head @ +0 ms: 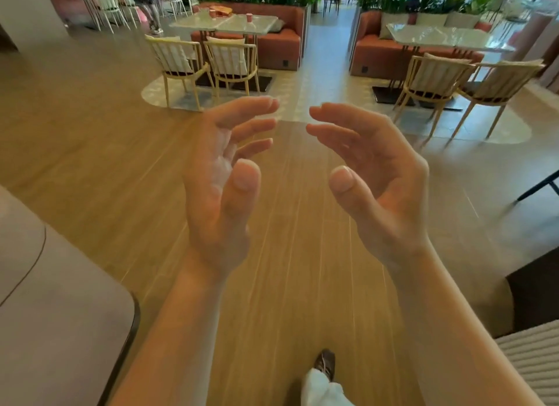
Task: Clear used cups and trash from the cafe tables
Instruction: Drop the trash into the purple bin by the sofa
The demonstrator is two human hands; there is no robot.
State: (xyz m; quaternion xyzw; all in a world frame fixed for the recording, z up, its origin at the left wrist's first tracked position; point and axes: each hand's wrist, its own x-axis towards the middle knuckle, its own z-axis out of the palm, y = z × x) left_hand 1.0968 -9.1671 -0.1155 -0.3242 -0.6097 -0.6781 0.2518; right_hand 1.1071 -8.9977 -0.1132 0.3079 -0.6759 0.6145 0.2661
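While my left hand and right hand are empty, fingers loosely apart, the cups on the far table are not yet cleared.

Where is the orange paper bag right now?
Head view, upper left: the orange paper bag lies on the far pale marble table, beside a small pink cup.

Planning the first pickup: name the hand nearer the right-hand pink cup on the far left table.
Left. The left hand is almost in line with the pink cup, far ahead; the right hand is off to the cup's right. Both are well short.
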